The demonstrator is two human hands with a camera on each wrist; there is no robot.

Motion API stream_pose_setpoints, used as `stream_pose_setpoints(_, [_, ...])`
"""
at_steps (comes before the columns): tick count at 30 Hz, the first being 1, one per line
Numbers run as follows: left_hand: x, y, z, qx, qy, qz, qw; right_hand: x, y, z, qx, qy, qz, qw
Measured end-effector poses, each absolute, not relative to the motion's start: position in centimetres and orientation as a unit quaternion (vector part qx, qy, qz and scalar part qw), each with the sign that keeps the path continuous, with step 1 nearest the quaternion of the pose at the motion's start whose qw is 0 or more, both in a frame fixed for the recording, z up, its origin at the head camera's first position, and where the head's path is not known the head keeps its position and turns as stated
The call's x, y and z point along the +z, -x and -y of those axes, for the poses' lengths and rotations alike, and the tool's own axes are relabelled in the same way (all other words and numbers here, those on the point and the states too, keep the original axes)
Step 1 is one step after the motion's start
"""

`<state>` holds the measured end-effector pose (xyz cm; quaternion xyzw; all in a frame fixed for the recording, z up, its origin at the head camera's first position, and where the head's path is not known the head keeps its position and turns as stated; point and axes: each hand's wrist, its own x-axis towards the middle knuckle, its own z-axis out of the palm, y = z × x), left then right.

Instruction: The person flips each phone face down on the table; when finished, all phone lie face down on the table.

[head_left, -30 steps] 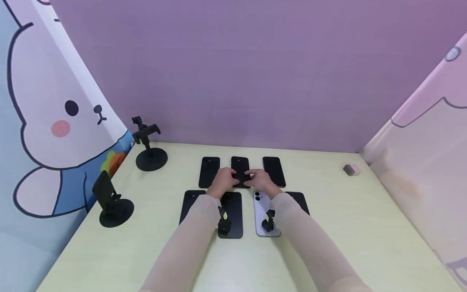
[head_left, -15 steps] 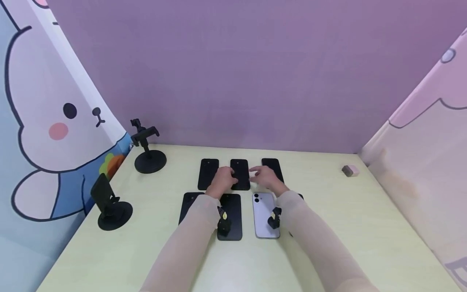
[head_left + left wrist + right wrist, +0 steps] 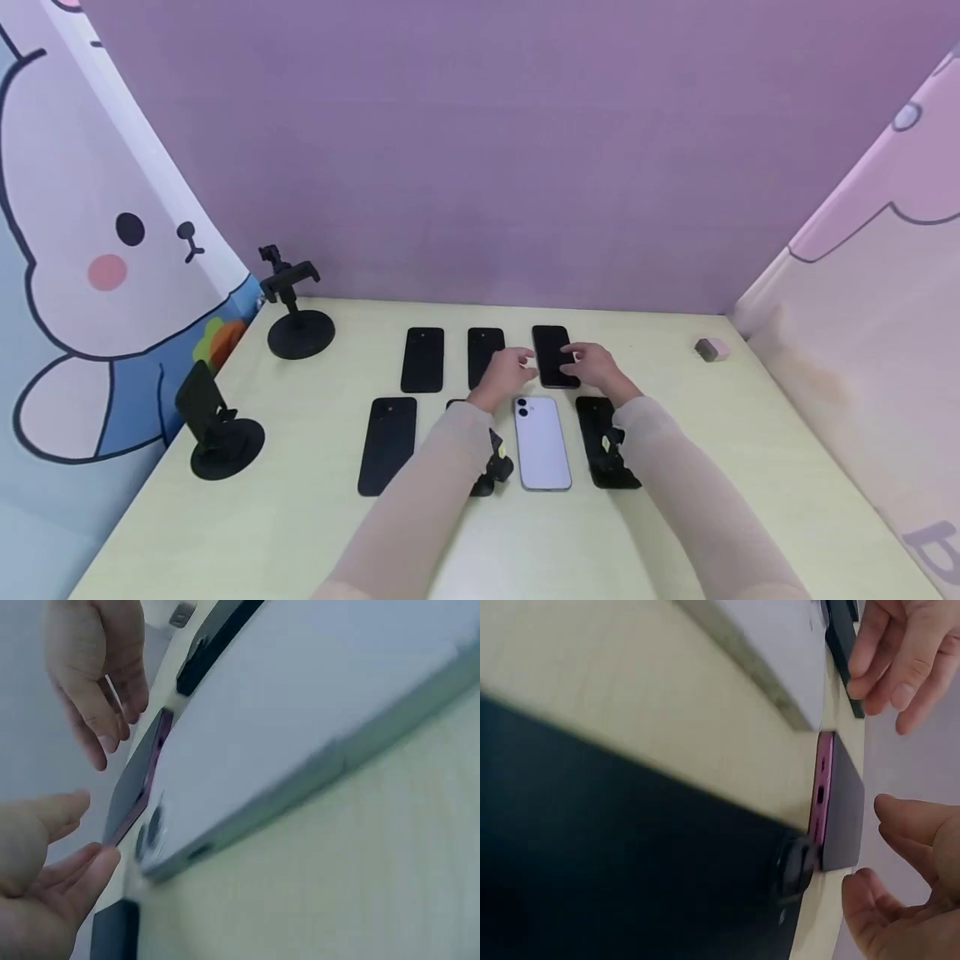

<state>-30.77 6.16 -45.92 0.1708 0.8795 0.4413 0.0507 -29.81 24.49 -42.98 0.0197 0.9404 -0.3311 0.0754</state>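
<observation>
Both hands hover over the back right of the phone group. My right hand [image 3: 597, 365] is over the right side of a dark phone with a pink edge [image 3: 551, 346], fingers loosely bent and holding nothing. To that phone's left is my left hand [image 3: 510, 372], its thumb and fingers spread apart, partly covering the back middle black phone [image 3: 483, 346]. In the right wrist view, the pink-edged phone [image 3: 844, 810] lies flat between the two hands. Nearer me, a lavender phone [image 3: 542, 446] lies face down. A black phone [image 3: 596, 425] sits under my right wrist.
Black phones lie at back left [image 3: 422, 360] and front left [image 3: 387, 446]; another is mostly hidden under my left forearm. Two black phone stands [image 3: 300, 335] [image 3: 227, 447] stand on the left of the table [image 3: 720, 467]. A small block [image 3: 712, 349] sits far right.
Both hands have moved right, from the back middle phone to the pink-edged phone. The phones appear to stay where they were; the head view has shifted slightly.
</observation>
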Motion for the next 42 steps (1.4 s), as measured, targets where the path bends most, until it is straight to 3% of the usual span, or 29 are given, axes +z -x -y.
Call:
stream_pose_setpoints(10, [-47.1,30.3,-8.9,0.390,-0.194,-0.898,0.062,-44.5,29.3,-25.8,-0.345,-0.050,-0.930,0.118])
stream_pose_setpoints(26, [-47.1,29.8,-9.3,0.391,-0.162,-0.905,0.043,-45.0,29.2,-25.1,-0.375,-0.062,-0.922,0.077])
stream_pose_setpoints(42, [-46.4,30.0,-9.3,0.389,-0.169,-0.905,0.033,-43.1,29.4,-25.6,-0.488,-0.052,-0.869,0.066])
